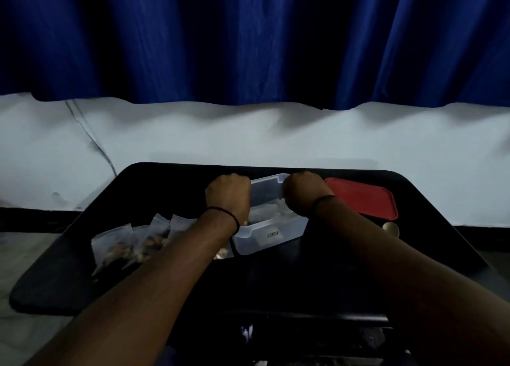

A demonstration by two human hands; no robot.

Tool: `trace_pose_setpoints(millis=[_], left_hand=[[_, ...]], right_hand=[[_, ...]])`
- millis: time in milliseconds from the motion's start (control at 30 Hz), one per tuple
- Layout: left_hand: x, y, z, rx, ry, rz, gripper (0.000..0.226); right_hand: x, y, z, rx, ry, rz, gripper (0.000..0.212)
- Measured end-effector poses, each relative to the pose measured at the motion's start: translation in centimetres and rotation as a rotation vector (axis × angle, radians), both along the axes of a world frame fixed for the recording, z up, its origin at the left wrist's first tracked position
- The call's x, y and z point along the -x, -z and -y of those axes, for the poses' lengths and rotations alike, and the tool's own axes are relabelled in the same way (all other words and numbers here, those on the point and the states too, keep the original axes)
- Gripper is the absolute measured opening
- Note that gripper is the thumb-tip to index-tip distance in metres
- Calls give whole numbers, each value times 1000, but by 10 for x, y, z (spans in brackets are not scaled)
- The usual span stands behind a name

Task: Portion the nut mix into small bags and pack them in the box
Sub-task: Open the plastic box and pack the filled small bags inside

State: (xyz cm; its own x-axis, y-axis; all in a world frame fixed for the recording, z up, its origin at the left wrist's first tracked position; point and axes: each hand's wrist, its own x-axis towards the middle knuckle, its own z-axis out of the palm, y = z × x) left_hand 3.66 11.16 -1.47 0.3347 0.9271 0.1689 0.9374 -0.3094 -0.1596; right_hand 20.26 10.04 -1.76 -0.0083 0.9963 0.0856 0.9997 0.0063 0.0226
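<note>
A clear plastic box (271,236) stands on the black table (317,277), slightly right of centre. A small translucent bag (269,213) lies inside it, stretched between my two hands. My left hand (228,197) is curled at the box's left side, at the bag's left end. My right hand (303,191) is curled over the box's right side, at the bag's right end. Both sets of fingertips are hidden behind the backs of the hands. Several filled bags of nut mix (129,244) lie in a row left of the box, partly under my left forearm.
A red lid (364,197) lies flat to the right of the box. A spoon (391,229) rests just in front of the lid. Behind the table are a white wall and a blue curtain (248,39). A thin cable (91,139) runs down the wall at left.
</note>
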Motion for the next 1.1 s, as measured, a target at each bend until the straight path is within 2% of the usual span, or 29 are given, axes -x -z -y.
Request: trace_pose_setpoints(millis=[100, 233, 267, 367, 500, 600, 700, 800, 867, 933, 1000, 1067, 1100], left_hand=[[-5, 3, 2, 82, 4, -75, 32], [-4, -1, 5, 284, -29, -258, 44], [-2, -2, 6, 340, -39, -249, 44], [7, 4, 16, 463, -51, -61, 48], [9, 8, 20, 423, 8, 65, 54], [-2, 11, 6, 390, 61, 150, 49], [-15, 21, -4, 205, 127, 300, 44], [-14, 32, -5, -51, 275, 532, 38], [-1, 39, -6, -213, 276, 710, 36], [23, 48, -9, -307, 128, 864, 30], [55, 58, -9, -295, -54, 974, 20], [83, 65, -4, -185, -236, 1002, 12], [93, 68, -2, -128, -323, 977, 13]], right_hand=[[4, -3, -6, 178, -13, 2, 33], [19, -6, 4, 355, -11, -44, 37], [21, -4, 8, 371, -24, -92, 38], [19, -7, 24, 319, -28, -210, 43], [-1, -5, 41, 290, -163, -184, 55], [-20, -6, 54, 338, -142, -252, 44], [-38, -4, 62, 229, -142, -245, 31], [-50, 6, 63, 96, -124, -264, 39], [-51, 13, 66, -23, -165, -322, 47], [-38, 17, 73, -209, -216, -417, 43], [-6, 21, 84, -411, -226, -531, 25], [35, 29, 89, -476, -204, -656, 9], [53, 36, 88, -444, -180, -706, 10]])
